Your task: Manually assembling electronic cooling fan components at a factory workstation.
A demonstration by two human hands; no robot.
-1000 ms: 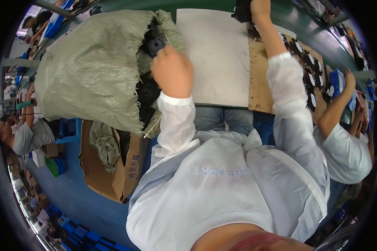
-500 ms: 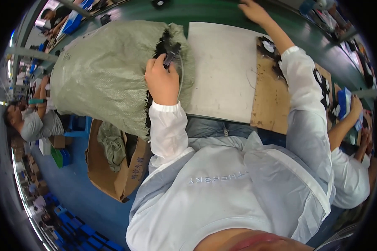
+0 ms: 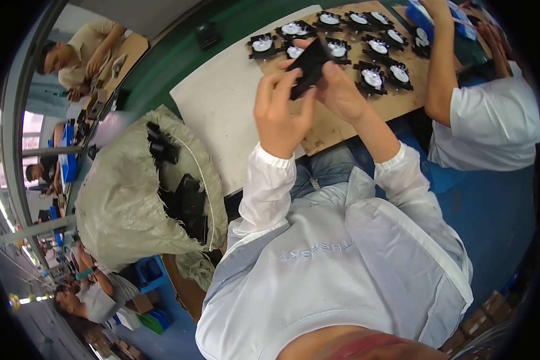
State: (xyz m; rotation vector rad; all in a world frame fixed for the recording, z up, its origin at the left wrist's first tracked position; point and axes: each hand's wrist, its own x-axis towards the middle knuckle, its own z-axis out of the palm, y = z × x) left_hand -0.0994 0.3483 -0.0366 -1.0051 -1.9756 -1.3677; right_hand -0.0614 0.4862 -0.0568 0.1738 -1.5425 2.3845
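Note:
A dark, flat, roughly rectangular black plastic part (image 3: 311, 66) is held up tilted over the work surface. My left hand (image 3: 280, 114) grips its left side, fingers bent round the edge. My right hand (image 3: 341, 91) closes on its right side, thumb towards me. Its exact kind does not show. Beyond and to the right of my hands, several black assemblies with white round discs (image 3: 372, 78) lie on a brown board (image 3: 336, 129). Left of me sits a green woven sack (image 3: 123, 198), its torn mouth showing loose black plastic parts (image 3: 189, 201).
A white sheet (image 3: 222, 114) covers the table beside the board. Past it runs a green belt (image 3: 156, 78) carrying a black part (image 3: 207, 36). At the right a co-worker's arm (image 3: 441, 66) reaches by a blue bin. A cardboard box (image 3: 183, 288) stands under the sack.
My left hand has left the sack's mouth with a black part and moved right. My right hand has come back from the far belt to meet it. The view has turned right.

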